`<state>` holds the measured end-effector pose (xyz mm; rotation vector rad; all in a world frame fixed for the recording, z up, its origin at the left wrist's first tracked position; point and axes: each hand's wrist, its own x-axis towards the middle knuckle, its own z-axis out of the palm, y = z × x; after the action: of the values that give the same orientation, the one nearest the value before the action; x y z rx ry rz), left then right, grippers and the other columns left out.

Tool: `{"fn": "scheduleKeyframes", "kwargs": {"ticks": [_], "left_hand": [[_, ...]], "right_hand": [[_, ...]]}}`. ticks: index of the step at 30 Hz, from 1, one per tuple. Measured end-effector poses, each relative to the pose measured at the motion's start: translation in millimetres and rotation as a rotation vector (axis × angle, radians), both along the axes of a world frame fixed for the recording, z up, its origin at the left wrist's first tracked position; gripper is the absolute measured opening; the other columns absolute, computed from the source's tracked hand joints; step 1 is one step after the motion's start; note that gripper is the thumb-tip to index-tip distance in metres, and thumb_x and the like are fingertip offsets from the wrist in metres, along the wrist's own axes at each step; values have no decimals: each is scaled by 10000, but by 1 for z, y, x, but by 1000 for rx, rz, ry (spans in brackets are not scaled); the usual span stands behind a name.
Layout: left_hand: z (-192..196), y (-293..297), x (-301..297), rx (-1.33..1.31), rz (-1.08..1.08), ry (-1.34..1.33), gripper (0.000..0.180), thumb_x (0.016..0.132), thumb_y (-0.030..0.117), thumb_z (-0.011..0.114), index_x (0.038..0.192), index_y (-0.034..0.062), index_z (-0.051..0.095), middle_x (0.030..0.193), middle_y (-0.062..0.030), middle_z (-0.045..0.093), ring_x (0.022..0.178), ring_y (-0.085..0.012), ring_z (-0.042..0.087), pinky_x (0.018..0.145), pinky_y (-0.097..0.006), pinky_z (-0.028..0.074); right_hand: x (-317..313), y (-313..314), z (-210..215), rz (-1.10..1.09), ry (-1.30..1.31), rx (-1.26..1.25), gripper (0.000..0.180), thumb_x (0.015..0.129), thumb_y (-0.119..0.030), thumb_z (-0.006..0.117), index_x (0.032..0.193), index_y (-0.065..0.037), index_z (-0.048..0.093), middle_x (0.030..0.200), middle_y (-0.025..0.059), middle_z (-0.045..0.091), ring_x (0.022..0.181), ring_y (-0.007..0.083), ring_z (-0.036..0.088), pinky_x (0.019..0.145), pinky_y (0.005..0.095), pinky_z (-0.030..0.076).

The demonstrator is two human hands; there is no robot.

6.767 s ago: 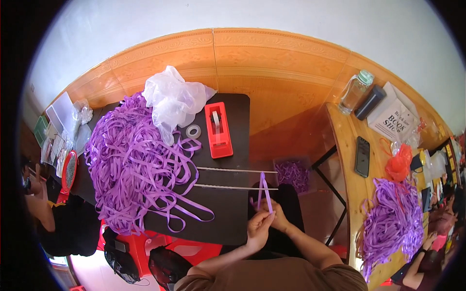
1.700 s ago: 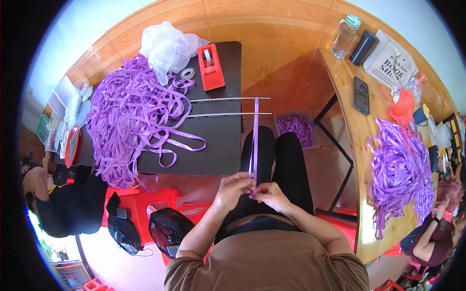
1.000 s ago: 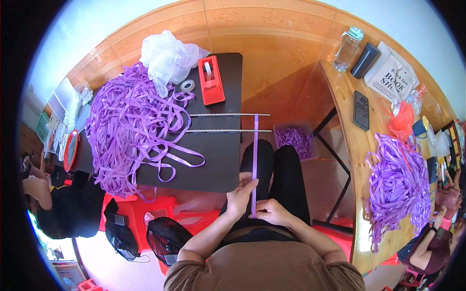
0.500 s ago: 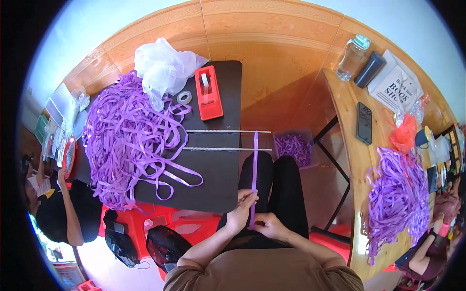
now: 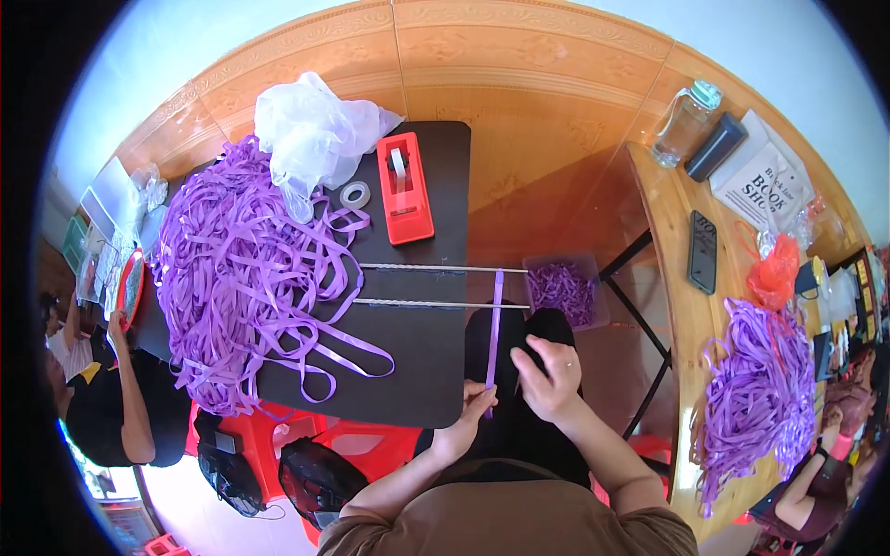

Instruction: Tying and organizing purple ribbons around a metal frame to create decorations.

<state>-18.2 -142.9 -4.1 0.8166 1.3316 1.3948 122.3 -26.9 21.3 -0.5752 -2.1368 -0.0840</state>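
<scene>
left hand (image 5: 461, 422)'s pinching the ribbon (image 5: 494, 338), right hand (image 5: 552, 375)'s fingers are spread (holding nothing), so a careless tug rightward could probably slide that ribbon off the rods (image 5: 417, 303).

The camera there, the left of 2 fisheyes on the person's head, gives the 1 view. It looks steeply down over the brown shirt (image 5: 519, 514) and ahead to the tiled wall (image 5: 556, 120), close above the left hand (image 5: 460, 424) and right hand (image 5: 552, 378), and wide enough to take in the near right corner of the dark tabletop (image 5: 426, 385) and the left edge of the wooden tabletop (image 5: 686, 338).
</scene>
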Motion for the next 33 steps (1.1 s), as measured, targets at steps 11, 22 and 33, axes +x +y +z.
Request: {"fn": "scheduleKeyframes", "kwargs": {"ticks": [11, 22, 33], "left_hand": [[-4, -4, 2, -25, 20, -255, 146, 903, 142, 603, 923, 0, 628, 808, -49, 605, 733, -100, 557, 686, -238, 447], [6, -4, 3, 9, -24, -390, 137, 900, 128, 596, 931, -2, 623, 821, -55, 610, 764, -109, 562, 722, -245, 433], [-2, -4, 8, 15, -146, -522, 359, 969, 292, 468, 1062, -32, 592, 940, -87, 626, 810, -139, 568, 755, -272, 429]], "right_hand": [[-26, 17, 7, 89, -114, 279, 245, 620, -109, 687, 853, -35, 698, 1011, 76, 649, 918, 205, 574, 729, 310, 405], [-26, 6, 13, 96, -83, 253, 296, 591, -126, 743, 864, -29, 682, 977, 70, 655, 873, 196, 592, 705, 313, 388], [-32, 22, 80, 259, 82, -5, 314, 597, -71, 736, 893, -25, 645, 876, 66, 633, 723, 209, 575, 635, 331, 381]]}}
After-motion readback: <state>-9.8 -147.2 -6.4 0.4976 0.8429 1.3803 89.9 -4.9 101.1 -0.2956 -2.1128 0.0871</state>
